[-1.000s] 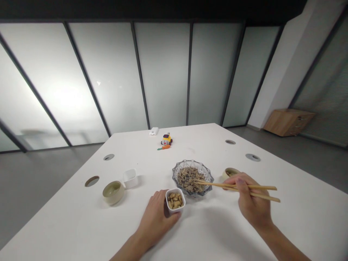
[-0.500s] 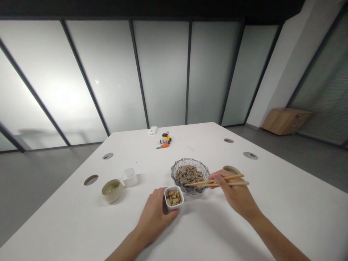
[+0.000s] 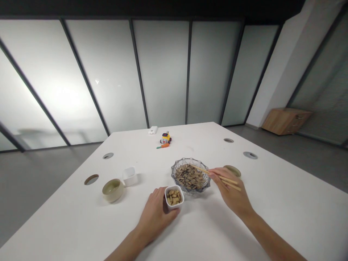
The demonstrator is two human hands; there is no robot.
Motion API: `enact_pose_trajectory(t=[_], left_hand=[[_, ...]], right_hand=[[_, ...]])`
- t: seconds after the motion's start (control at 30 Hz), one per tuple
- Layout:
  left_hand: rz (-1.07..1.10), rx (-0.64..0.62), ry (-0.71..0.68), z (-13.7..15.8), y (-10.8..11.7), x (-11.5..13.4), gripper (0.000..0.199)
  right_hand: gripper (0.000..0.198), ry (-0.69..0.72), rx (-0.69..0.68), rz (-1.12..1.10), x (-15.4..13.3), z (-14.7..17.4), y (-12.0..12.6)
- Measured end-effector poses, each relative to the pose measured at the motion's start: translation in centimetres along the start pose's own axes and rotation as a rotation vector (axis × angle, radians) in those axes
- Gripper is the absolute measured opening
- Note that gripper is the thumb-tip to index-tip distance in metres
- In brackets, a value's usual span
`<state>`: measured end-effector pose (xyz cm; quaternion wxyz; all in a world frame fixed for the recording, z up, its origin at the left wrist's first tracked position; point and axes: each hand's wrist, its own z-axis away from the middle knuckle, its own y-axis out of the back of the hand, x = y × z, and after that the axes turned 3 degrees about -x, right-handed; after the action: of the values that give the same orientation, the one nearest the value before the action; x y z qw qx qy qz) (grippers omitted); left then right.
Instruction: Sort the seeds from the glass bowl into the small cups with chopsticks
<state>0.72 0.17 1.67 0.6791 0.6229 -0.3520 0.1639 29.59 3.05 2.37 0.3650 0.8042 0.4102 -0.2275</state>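
Note:
My left hand (image 3: 157, 214) is wrapped round a small white square cup (image 3: 174, 207) that holds tan, lumpy pieces (image 3: 174, 197), perhaps nuts. In my right hand (image 3: 231, 192) is a pair of wooden chopsticks (image 3: 230, 183), gripped near their middle. Their tips reach over the far part of a scalloped glass bowl (image 3: 204, 170). Striped sunflower seeds (image 3: 190, 177) fill the bottom of that bowl. No piece shows between the tips. The bowl stands just beyond the cup, between my two hands.
At left on the white table (image 3: 108, 228) stand a green-beige bowl (image 3: 113, 191) and a white square cup (image 3: 129, 177). Another greenish bowl (image 3: 233, 170) is partly hidden behind my right hand. Farther back lie a yellow toy vehicle (image 3: 165, 138), an orange-handled screwdriver (image 3: 163, 146) and a white box-like device (image 3: 153, 130).
The chopstick tips have swung from the near side of the glass bowl toward its far side, and my right hand has turned with them. My left hand and the cup stay put.

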Motion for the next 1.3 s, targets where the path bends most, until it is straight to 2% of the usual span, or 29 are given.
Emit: enact_pose_trajectory(t=[0.2,0.33,0.47,0.57,0.67,0.8,0.93,1.13,1.2,1.3], left_hand=[[-0.016,-0.007,0.01,0.0,0.0,-0.1,0.039],[0.001,0.003,0.004,0.0,0.0,-0.2,0.039],[0.013,0.011,0.003,-0.1,0.0,-0.2,0.038],[0.004,0.004,0.008,-0.2,-0.1,-0.1,0.036],[-0.001,-0.002,0.007,-0.2,-0.1,-0.1,0.036],[-0.003,-0.002,0.008,-0.2,-0.1,-0.2,0.038],[0.001,-0.013,0.007,-0.2,0.0,-0.2,0.038],[-0.009,-0.024,0.008,-0.2,-0.1,-0.4,0.037],[-0.013,-0.021,0.006,-0.2,-0.2,-0.5,0.037],[-0.02,-0.017,0.009,-0.2,-0.2,-0.5,0.036]], right_hand=[[0.042,-0.131,-0.153,-0.104,-0.3,0.0,0.1],[0.051,-0.22,-0.049,-0.182,-0.5,-0.6,1.2],[0.059,-0.188,0.095,-0.128,-1.1,-1.3,2.4],[0.063,-0.143,0.101,-0.103,-1.7,-1.6,2.7],[0.058,-0.063,-0.009,-0.018,-1.9,-1.6,2.0],[0.036,0.075,-0.182,-0.018,-1.7,-1.0,1.0],[0.024,0.152,-0.1,0.013,-1.0,-0.7,1.1],[0.021,0.163,0.052,0.092,-0.2,-0.9,1.3],[0.022,0.149,0.042,0.078,-0.3,-0.8,1.0],[0.026,0.063,-0.046,0.034,-0.7,-0.6,0.7]])
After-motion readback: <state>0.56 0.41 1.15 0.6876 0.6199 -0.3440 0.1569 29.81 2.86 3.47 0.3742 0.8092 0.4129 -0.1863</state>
